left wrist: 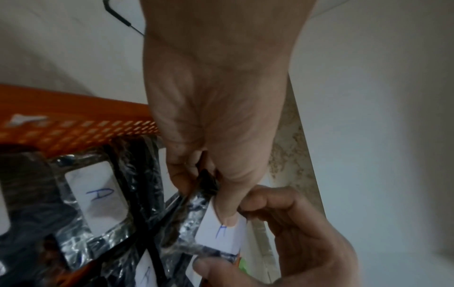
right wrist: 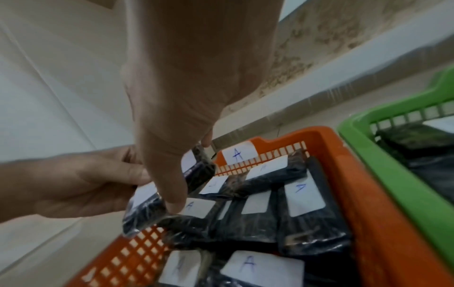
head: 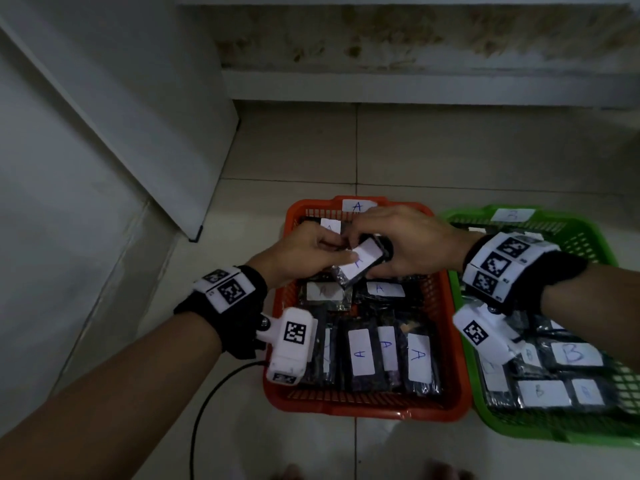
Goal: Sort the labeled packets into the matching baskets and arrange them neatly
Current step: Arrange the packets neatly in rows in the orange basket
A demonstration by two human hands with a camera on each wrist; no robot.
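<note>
Both hands hold black packets with white labels above the orange basket (head: pixel 280 344). My left hand (head: pixel 304 251) pinches a packet (head: pixel 360 261), its thumb on the white label. In the left wrist view that thumb presses the packet (left wrist: pixel 221 233) next to a blue letter. My right hand (head: pixel 405 244) grips the other end; in the right wrist view its thumb lies on the packet (right wrist: pixel 145 207), and a second packet (right wrist: pixel 201 170) stands behind its fingers. The orange basket carries an "A" tag (head: pixel 358 206) and several A packets (head: pixel 362 355). The green basket (head: pixel 588 237) holds B packets (head: pixel 575 353).
Both baskets sit side by side on a pale tiled floor (head: pixel 415 150). A white cabinet or wall panel (head: pixel 104 133) rises at the left, a stained wall base (head: pixel 415 46) at the back. A black cable (head: pixel 207 403) runs under my left forearm.
</note>
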